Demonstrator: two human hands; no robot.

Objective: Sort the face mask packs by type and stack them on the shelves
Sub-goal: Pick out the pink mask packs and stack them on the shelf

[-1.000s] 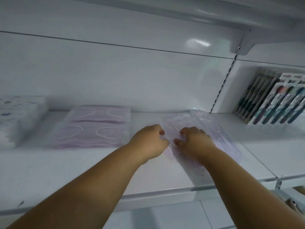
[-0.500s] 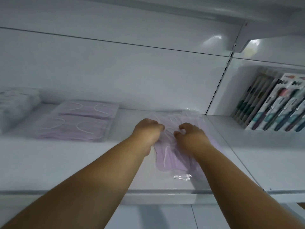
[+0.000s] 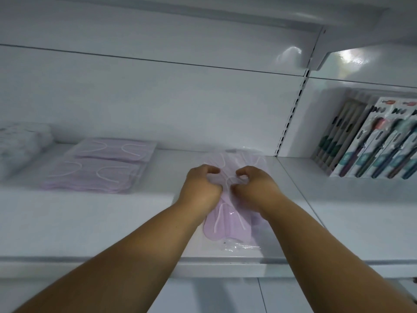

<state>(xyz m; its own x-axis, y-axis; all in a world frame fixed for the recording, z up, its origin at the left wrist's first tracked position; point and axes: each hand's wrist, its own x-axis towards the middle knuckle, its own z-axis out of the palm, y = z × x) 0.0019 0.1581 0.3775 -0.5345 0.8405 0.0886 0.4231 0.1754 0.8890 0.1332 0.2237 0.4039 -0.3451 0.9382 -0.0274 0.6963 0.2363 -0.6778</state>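
Left hand (image 3: 201, 188) and right hand (image 3: 255, 188) sit side by side, fingers curled and gripping the clear plastic pack of curved lilac face masks (image 3: 228, 220), which lies flat on the white metal shelf (image 3: 90, 222), right of centre. Far left lies the stack of flat rectangular lilac mask packs (image 3: 101, 166), well apart. Judging by this, it's the squaring-up step; next comes letting go cleanly without dragging the slippery film.

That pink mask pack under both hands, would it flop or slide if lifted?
The pink mask pack probably flops: it looks thin, in a crinkled clear wrapper. The glossy film suggests it slides easily on the smooth shelf. Likely light, as it lies flat.
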